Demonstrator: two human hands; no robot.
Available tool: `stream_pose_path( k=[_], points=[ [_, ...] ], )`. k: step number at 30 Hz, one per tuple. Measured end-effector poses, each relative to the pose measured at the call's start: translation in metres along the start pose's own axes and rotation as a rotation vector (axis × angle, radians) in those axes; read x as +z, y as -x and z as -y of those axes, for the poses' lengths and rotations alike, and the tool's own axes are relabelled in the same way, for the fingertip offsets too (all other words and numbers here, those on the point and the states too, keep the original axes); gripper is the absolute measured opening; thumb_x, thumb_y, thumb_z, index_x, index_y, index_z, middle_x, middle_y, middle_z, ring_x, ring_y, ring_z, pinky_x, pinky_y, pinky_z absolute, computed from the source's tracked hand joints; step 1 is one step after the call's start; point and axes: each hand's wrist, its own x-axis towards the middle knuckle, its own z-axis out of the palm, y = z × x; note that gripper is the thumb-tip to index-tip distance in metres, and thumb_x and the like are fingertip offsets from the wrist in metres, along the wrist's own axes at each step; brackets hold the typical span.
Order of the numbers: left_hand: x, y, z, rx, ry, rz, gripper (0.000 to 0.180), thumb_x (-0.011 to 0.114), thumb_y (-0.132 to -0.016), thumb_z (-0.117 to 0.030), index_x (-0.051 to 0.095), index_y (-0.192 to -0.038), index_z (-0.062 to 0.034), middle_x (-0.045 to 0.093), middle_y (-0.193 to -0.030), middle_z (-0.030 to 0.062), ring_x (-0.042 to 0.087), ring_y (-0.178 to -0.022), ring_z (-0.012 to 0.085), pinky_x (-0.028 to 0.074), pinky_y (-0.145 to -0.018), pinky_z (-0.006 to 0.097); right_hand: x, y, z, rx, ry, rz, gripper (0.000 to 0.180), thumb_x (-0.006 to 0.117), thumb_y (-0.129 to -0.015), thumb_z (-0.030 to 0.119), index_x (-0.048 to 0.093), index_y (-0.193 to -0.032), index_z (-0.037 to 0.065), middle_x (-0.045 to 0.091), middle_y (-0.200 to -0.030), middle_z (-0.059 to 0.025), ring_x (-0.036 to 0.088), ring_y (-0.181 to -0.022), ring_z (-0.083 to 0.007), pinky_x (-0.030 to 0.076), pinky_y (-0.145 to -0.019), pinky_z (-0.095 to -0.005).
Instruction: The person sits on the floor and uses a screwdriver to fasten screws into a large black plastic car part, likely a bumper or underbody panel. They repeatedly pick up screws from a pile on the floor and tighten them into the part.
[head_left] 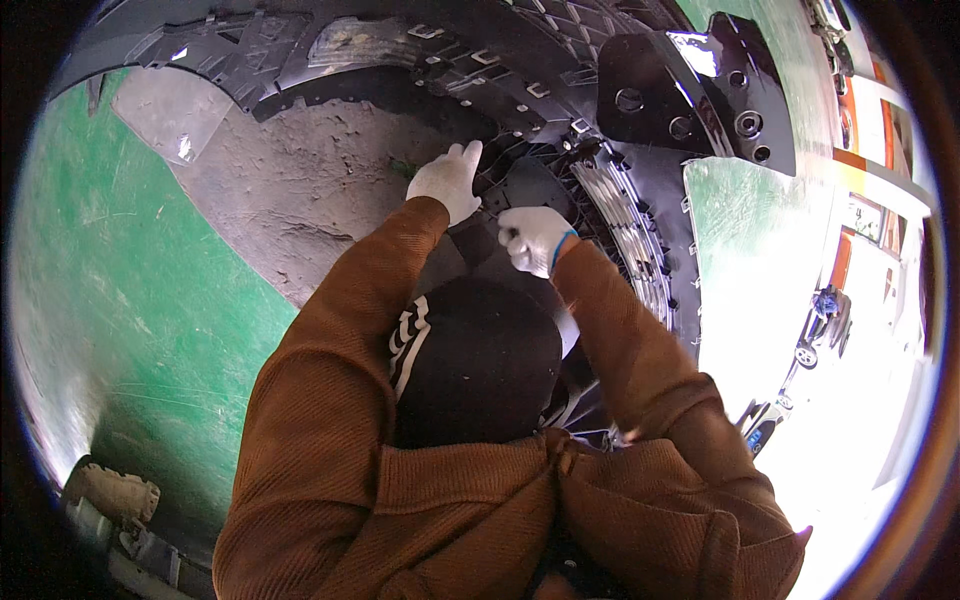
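Observation:
A large black car bumper (400, 60) lies inner side up on the floor, its ribbed grille (625, 230) curving to the right. My left hand (447, 180), in a white glove, lies with fingers stretched on the bumper's inner edge beside a flat black panel (533, 183). My right hand (535, 238), also gloved, is curled into a fist at that panel's lower edge; whether anything is inside the fist is hidden. Brown sleeves and a black cap (475, 360) fill the lower middle of the view.
The green floor (130, 300) has a bare grey concrete patch (300, 190) under the bumper. A glossy black trim piece (700, 90) with round holes sits at the upper right. A beige shoe (115, 492) shows at the lower left. Bright daylight and parked vehicles (825, 325) lie to the right.

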Motion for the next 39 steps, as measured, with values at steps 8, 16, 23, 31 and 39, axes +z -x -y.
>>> stream_pose_path(
  k=[8, 16, 23, 31, 39],
  points=[
    [0.005, 0.002, 0.005, 0.001, 0.004, -0.004, 0.088, 0.085, -0.082, -0.023, 0.039, -0.154, -0.0052, 0.058, -0.137, 0.0215, 0.063, -0.125, 0.0395, 0.056, -0.102, 0.049, 0.060, 0.028, 0.003, -0.403, 1.881, -0.478, 0.020, 0.062, -0.094, 0.019, 0.076, -0.100, 0.007, 0.077, -0.109, -0.0199, 0.075, -0.105, -0.0362, 0.060, -0.085, -0.0485],
    [0.003, 0.007, 0.003, -0.017, 0.007, 0.023, 0.086, 0.084, -0.084, -0.022, 0.039, -0.155, -0.0056, 0.057, -0.139, 0.0217, 0.062, -0.126, 0.0388, 0.055, -0.104, 0.049, 0.000, -0.002, -0.004, 0.036, -0.211, -0.011, 0.008, 0.062, -0.094, 0.014, 0.066, -0.093, 0.007, 0.064, -0.082, -0.0115, 0.060, -0.069, -0.0240, 0.049, -0.060, -0.0404],
    [-0.002, 0.002, 0.003, -0.012, -0.003, 0.020, 0.084, 0.083, -0.085, -0.022, 0.039, -0.155, -0.0073, 0.058, -0.139, 0.0214, 0.063, -0.126, 0.0394, 0.055, -0.104, 0.050, 0.041, 0.032, 0.001, -0.790, 2.137, -0.492, 0.016, 0.064, -0.092, 0.019, 0.077, -0.097, 0.010, 0.077, -0.098, -0.0133, 0.076, -0.092, -0.0318, 0.057, -0.077, -0.0448],
    [0.007, 0.002, 0.009, 0.003, -0.010, 0.008, 0.086, 0.085, -0.083, -0.024, 0.039, -0.154, -0.0060, 0.058, -0.136, 0.0224, 0.063, -0.125, 0.0396, 0.055, -0.103, 0.049, 0.052, 0.021, 0.005, -0.464, 1.616, -0.475, 0.028, 0.059, -0.095, 0.015, 0.074, -0.116, 0.007, 0.077, -0.111, -0.0175, 0.073, -0.107, -0.0397, 0.058, -0.092, -0.0517],
    [0.004, 0.003, 0.001, 0.013, -0.026, -0.036, 0.077, 0.085, -0.082, -0.020, 0.042, -0.145, -0.0067, 0.061, -0.129, 0.0191, 0.066, -0.122, 0.0361, 0.057, -0.100, 0.046, 0.003, -0.027, 0.001, -0.748, 2.097, -0.238, 0.012, 0.065, -0.085, 0.012, 0.073, -0.084, 0.004, 0.073, -0.088, -0.0179, 0.073, -0.093, -0.0330, 0.057, -0.079, -0.0406]
  ],
)
